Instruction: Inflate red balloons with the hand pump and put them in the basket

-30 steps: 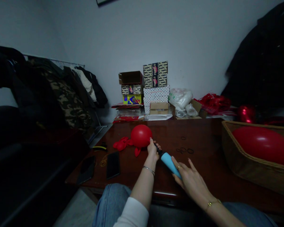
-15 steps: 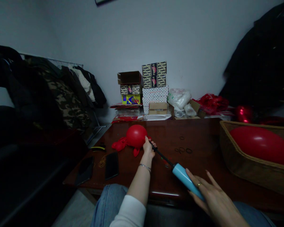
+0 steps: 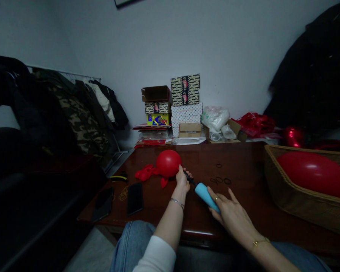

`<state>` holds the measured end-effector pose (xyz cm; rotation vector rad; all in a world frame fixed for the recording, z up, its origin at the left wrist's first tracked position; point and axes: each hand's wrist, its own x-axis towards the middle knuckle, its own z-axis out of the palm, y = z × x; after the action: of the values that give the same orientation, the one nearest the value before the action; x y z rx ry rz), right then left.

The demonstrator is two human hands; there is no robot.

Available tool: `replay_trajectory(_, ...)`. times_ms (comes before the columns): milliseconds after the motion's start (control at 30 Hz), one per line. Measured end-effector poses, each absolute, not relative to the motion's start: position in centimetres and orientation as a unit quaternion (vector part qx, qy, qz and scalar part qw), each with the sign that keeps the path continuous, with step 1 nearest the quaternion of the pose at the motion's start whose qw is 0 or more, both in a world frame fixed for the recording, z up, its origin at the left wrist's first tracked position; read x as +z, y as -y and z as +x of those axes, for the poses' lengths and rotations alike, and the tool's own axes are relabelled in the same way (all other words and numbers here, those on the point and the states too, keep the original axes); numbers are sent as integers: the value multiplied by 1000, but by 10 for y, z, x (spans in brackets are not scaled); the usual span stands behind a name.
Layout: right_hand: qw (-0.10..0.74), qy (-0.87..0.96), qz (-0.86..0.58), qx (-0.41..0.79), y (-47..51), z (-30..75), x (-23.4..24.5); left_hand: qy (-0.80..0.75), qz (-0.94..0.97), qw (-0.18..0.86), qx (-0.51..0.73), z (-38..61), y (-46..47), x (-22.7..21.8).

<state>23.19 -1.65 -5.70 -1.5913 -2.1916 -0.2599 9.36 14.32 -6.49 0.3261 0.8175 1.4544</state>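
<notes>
A small red balloon (image 3: 168, 163), partly inflated, rests on the dark wooden table (image 3: 243, 181). My left hand (image 3: 183, 179) is closed round the balloon's neck where it meets the black nozzle of a blue hand pump (image 3: 205, 195). My right hand (image 3: 229, 212) wraps the rear of the pump's blue barrel, fingers partly spread. The pump lies pushed in, its black rod nearly hidden. Limp red balloons (image 3: 144, 173) lie just left of the inflated one.
Two dark phones (image 3: 135, 197) and rubber bands (image 3: 124, 194) lie at the table's left front. Black rings (image 3: 219, 179) sit mid-table. A wicker basket (image 3: 289, 192) at right holds a large red balloon (image 3: 314, 173). Stacked boxes (image 3: 185, 104) stand at the back; coats (image 3: 82, 117) hang left.
My right hand pulled the blue barrel back, exposing the black rod, then pushed it forward again toward the balloon. My left hand stayed on the balloon's neck.
</notes>
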Motion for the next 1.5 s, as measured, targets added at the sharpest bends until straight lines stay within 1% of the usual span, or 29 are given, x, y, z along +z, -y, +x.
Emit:
replay_trajectory(300,203,787,-578,-79,10,217,-59,-376,146,659,635,91,-147,-69)
replay_trajectory(567,232,800,-549,-74,47,252,-77,-359,156,666,635,77,-160,-65)
replay_trajectory(800,228,794,-557,-86,65,267,-80,-354,143,676,631,82,-158,-59)
replay_trajectory(900,219,792,-564,-79,61,263,-79,-358,148,672,631,87,-155,-60)
replay_trajectory(1067,232,787,-566,-80,45,248,-69,-360,154,678,622,94,-147,-61)
replay_trajectory(1267,204,779,-588,-72,17,227,-52,-369,171,681,609,104,-139,-62)
replay_trajectory(1500,204,779,-588,-69,9,214,-55,-381,178,668,614,97,-140,-64)
